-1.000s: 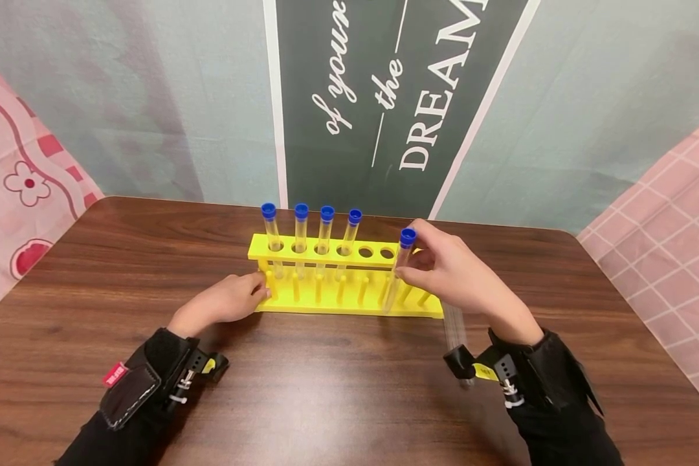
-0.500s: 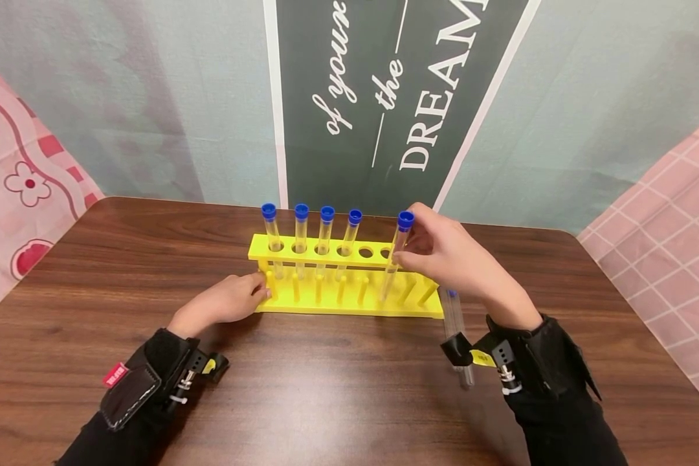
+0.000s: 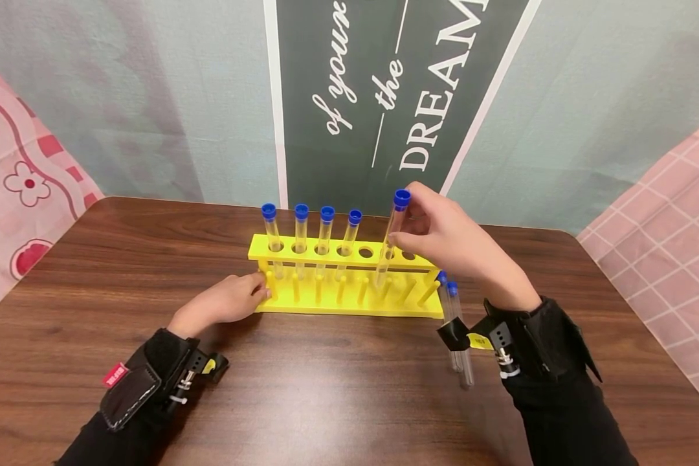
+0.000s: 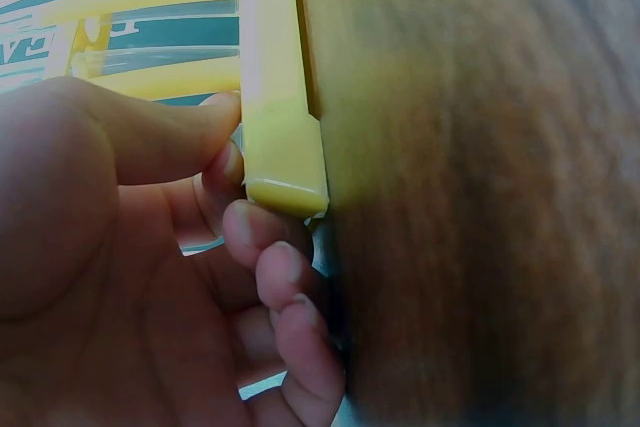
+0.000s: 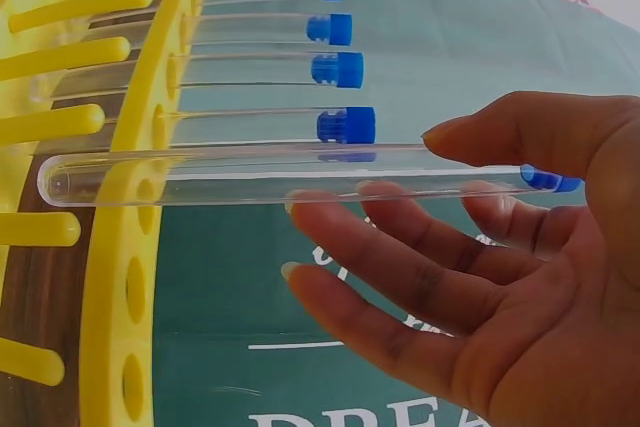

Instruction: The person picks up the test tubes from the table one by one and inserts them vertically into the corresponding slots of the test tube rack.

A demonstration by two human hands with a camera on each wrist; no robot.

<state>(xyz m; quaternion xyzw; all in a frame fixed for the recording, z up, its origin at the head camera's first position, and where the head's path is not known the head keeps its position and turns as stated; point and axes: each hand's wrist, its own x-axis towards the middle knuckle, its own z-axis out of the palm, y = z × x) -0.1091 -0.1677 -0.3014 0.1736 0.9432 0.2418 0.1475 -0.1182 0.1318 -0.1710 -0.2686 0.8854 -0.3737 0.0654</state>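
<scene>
In the head view, the yellow test tube rack [image 3: 303,306] stands on the table with several blue-capped tubes upright in its left holes. My left hand [image 3: 233,299] grips the rack's left end; the left wrist view shows thumb and fingertips [image 4: 285,267] at the end of its base [image 4: 285,162]. My right hand [image 3: 443,226] pinches a clear, blue-capped test tube [image 3: 392,230] between thumb and fingers, over the rack's right half. In the right wrist view, the held tube [image 5: 250,175] lies across the top bar, its rounded bottom overlapping the pegs.
Two more capped tubes [image 3: 466,369] lie on the wooden table [image 3: 326,388] right of the rack, partly behind the wrist camera. Unfilled holes [image 3: 366,252] show in the rack's right half. A printed cloth [image 3: 210,129] hangs behind the table.
My right hand has raised the test tube, moving it up and slightly left from in front of the rack to above its top bar. The left hand has stayed on the rack.
</scene>
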